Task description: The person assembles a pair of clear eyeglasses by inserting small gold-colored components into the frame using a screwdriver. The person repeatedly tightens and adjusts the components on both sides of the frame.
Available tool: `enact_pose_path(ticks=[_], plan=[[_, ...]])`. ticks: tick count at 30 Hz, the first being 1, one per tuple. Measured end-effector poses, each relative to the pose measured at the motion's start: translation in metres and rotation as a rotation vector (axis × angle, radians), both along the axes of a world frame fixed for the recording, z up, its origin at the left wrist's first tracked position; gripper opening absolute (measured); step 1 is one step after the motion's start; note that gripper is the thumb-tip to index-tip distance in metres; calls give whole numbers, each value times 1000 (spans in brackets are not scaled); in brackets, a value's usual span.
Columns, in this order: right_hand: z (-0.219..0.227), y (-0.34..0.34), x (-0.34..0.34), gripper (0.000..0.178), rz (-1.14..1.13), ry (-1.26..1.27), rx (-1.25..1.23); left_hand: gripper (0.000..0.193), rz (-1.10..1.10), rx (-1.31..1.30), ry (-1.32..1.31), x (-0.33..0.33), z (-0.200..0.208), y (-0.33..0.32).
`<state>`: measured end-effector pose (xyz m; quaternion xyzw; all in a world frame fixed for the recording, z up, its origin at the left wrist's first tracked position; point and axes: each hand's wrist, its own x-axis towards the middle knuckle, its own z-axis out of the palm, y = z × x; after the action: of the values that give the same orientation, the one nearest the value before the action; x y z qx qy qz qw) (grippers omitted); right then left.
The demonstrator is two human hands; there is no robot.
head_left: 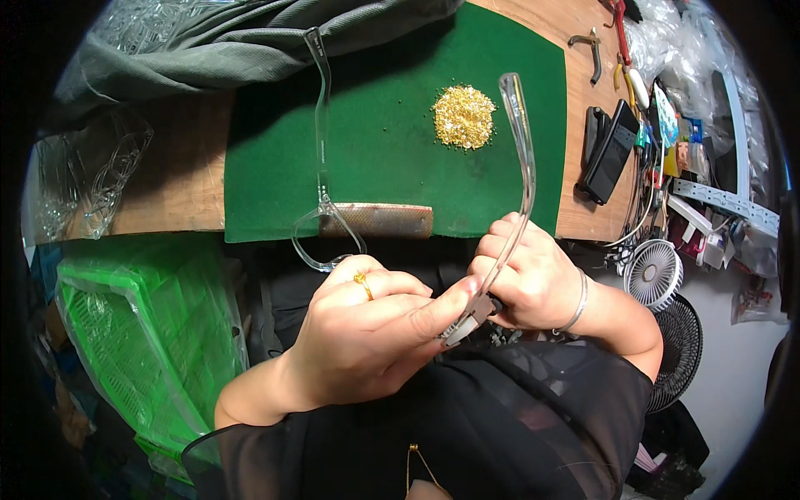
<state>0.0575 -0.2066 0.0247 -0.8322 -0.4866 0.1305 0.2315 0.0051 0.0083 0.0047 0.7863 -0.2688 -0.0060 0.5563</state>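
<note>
A clear plastic eyeglass frame [325,108] is held near the table's front edge, with both temples pointing away from me and one empty lens rim showing. My left hand [367,325], wearing a gold ring, is closed on the frame; its thumb presses near the hinge of the right temple [522,150]. Below that thumb sits a small grey and brownish piece [468,321], whose kind I cannot make out. My right hand [529,279] is closed beside the hinge. Something dark shows at its fingers, mostly hidden. The frame's other rim is hidden behind my left hand.
A pile of small gold pieces [463,117] lies on the green mat [275,192]. Grey cloth [208,58] and clear frames [117,175] lie left. Pliers [593,54], a phone [612,154] and fans [653,273] are right. A green crate [150,325] stands lower left.
</note>
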Motion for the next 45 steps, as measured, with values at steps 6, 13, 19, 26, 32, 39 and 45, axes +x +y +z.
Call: enact_pose_path(ticks=[6,13,19,26,32,39,45], plan=[[0,2,-5,25,-48,8,-10,48,22,-14,59,-3,-4,-1],[-1,3,3,23,-1,-60,72,42,23,-77,-3,1,-8,-3],[1,2,3,23,40,-17,32,42,-37,-51,-8,2,-8,-1],[1,2,2,22,38,-56,-1,38,-47,47,-2,2,-3,0],[5,4,-1,19,12,-46,-50,47,9,45,9,-5,-1,-3],[7,6,-10,17,-49,12,-129,35,-16,129,32,-5,-3,1],[7,9,-2,21,-56,-46,29,42,26,-51,33,-1,-7,0]])
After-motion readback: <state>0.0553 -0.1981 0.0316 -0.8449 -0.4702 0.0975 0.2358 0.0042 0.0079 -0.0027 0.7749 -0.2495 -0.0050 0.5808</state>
